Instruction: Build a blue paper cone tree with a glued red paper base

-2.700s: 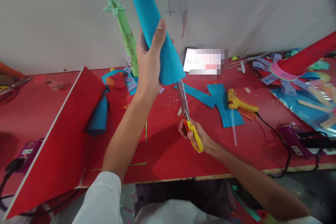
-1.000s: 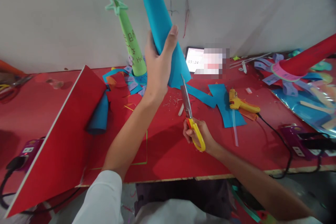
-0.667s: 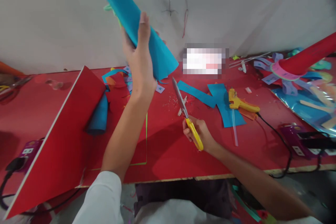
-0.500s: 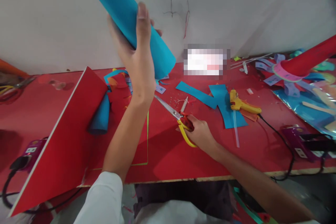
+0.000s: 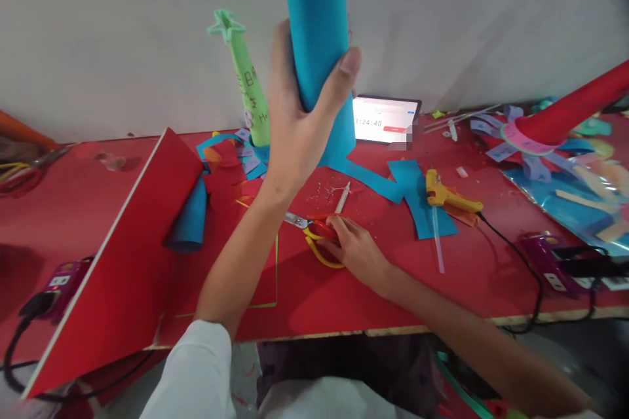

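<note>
Left hand (image 5: 295, 137) clamped round blue tube (image 5: 319, 19), left of glue gun (image 5: 449, 198); right hand (image 5: 361, 252) closed on scissors (image 5: 297, 220), same side. Risks: hard squeeze could crease tube; blades near left forearm (image 5: 240, 255), if swung, could nick it.

A lit tablet (image 5: 378, 119) sits near the grey wall (image 5: 442, 26).
</note>
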{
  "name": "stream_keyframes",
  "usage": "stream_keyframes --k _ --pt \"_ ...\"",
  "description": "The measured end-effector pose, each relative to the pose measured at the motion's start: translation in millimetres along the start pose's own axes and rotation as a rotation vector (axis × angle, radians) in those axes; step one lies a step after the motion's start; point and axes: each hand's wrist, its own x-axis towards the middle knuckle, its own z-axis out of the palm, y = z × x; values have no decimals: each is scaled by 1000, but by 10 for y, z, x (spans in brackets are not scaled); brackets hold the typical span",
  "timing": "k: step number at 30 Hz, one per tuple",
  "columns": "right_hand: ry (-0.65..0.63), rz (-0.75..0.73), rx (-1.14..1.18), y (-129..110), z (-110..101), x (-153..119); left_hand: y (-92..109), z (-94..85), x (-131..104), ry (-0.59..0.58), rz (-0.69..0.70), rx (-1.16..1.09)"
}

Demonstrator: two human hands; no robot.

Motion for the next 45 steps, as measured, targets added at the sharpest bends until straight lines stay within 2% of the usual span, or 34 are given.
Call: stream_keyframes --k 3,7,9,11,13,15,17,20,22,24,26,28,30,32,34,36,38,41,43,45 --pt "-48 46 60 -26 60 89 4 61 -43 -11 2 31" --pt "-97 81 163 -129 246 243 -43 128 -121 -30 -54 52" --pt "-84 13 220 -231 330 316 -55 154 -157 -67 -31 77" --pt "-71 -144 227 -347 360 372 -36 172 -182 -104 -17 168" --pt "-49 -316 231 -431 326 408 12 175 -197 -156 -41 287" --pt "0 -369 272 -440 243 429 57 152 -210 -218 -80 375" --pt "74 -307 339 -356 133 445 56 88 -238 -268 -115 415" --pt "229 -113 488 -112 -63 475 -71 -97 -353 -300 -222 396" --pt "299 45 683 55 -202 506 -213 -256 -494 -278 -398 292" --pt "360 110 863 175 -319 541 -346 -398 -679 -236 -568 204" --pt "339 134 1040 234 -390 569 -428 -480 -878 -251 -718 176" --pt "262 170 1188 245 -408 578 -451 -488 -1057 -401 -846 132" --pt "190 221 1285 241 -392 568 -439 -442 -1197 -558 -870 129" --pt "174 260 1331 256 -378 551 -435 -387 -1303 -625 -881 95" --pt "212 262 1355 306 -397 540 -473 -359 -1390 -567 -946 -15" --pt "262 230 1372 380 -466 542 -561 -367 -1462 -400 -986 -110" --pt "303 167 1376 448 -576 551 -672 -400 -1514 -187 -913 -93" --pt "386 24 1345 492 -764 558 -795 -444 -1548 39 -759 1" --pt "466 -40 1316 484 -855 554 -820 -450 -1554 122 -742 26" --pt "519 -66 1246 463 -891 550 -810 -439 -1557 134 -781 25"
